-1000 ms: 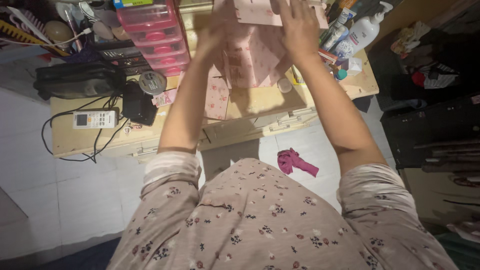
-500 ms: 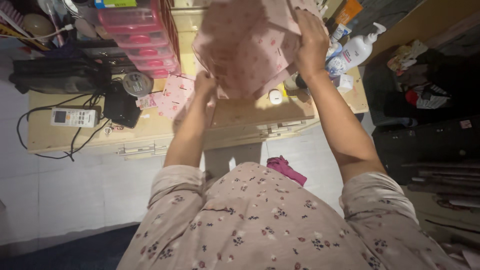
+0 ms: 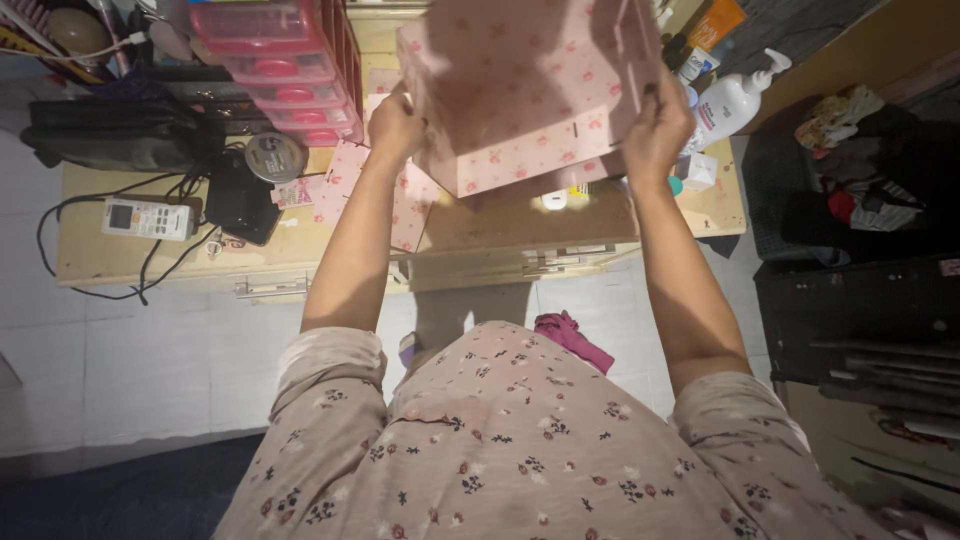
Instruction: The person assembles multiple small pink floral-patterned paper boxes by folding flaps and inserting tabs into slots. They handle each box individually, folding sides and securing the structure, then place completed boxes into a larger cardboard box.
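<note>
Above the wooden desk [image 3: 180,255] I now hold the pink floral cardboard box [image 3: 520,95] squared up, no longer crumpled; my left hand [image 3: 393,125] grips its left side, my right hand [image 3: 660,125] its right, both closed on it; 1 flat pink panel [image 3: 345,185] lies below.

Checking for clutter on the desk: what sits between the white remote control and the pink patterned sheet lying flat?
In the head view, a black rectangular device with a round grey tin behind it lies between the white remote control and the pink patterned sheet.

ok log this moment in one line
left hand: holds pink box | right hand: holds box | box: above desk
</note>
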